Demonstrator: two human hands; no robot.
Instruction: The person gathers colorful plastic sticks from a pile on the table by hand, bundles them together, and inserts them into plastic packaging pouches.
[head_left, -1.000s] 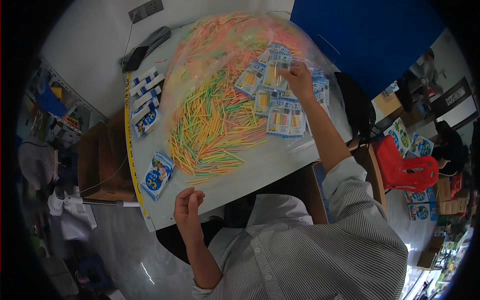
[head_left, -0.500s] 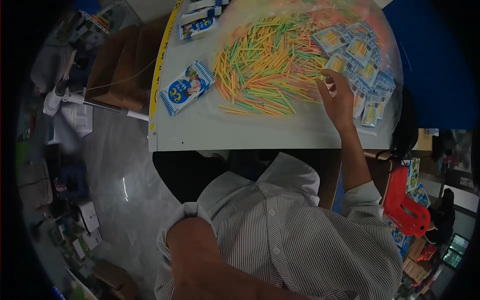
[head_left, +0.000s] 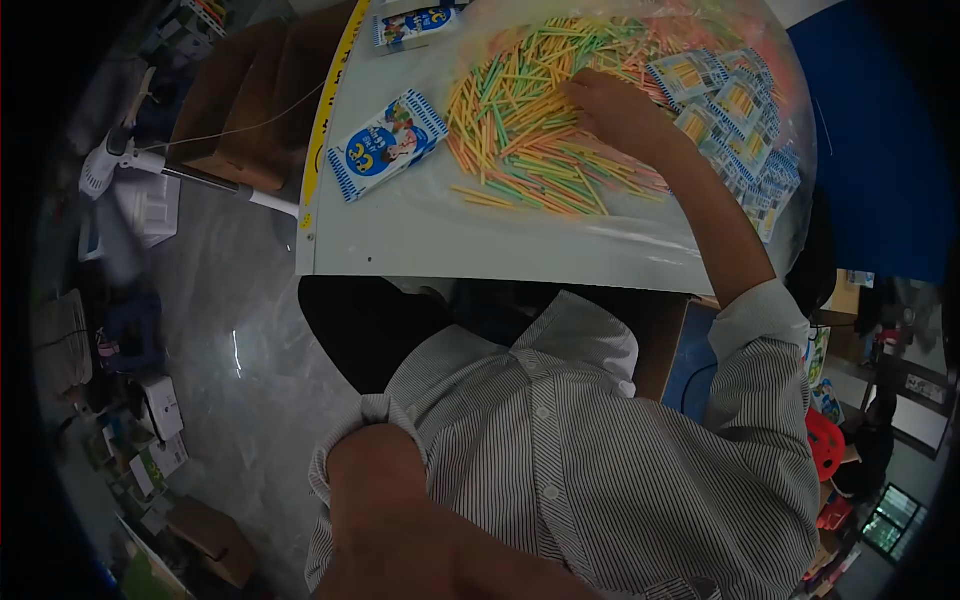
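My right hand (head_left: 608, 105) reaches over a wide pile of thin yellow, orange and green sticks (head_left: 530, 110). Its fingers are bent and drawn together at the pile; the fingertips are partly hidden, so what lies between them does not show. Small clear packets (head_left: 745, 110) with blue-striped ends, holding sticks, lie heaped to the right of that hand, beside its forearm. The pile and packets rest on clear plastic sheeting (head_left: 640, 225). Of my left arm only the bent forearm shows at the bottom; my left hand is out of view.
A blue-and-white printed pouch (head_left: 388, 145) lies on the grey table (head_left: 480, 255), left of the pile. More such pouches (head_left: 415, 28) are at the far left. A yellow strip (head_left: 325, 130) lines the table's left edge. Beyond it stand a fan (head_left: 105, 165) and a cardboard box (head_left: 245, 100).
My right hand has moved left and farther away, from beside the packets to the stick pile. Its fingers, apart before, are now drawn together. The view has shifted slightly.
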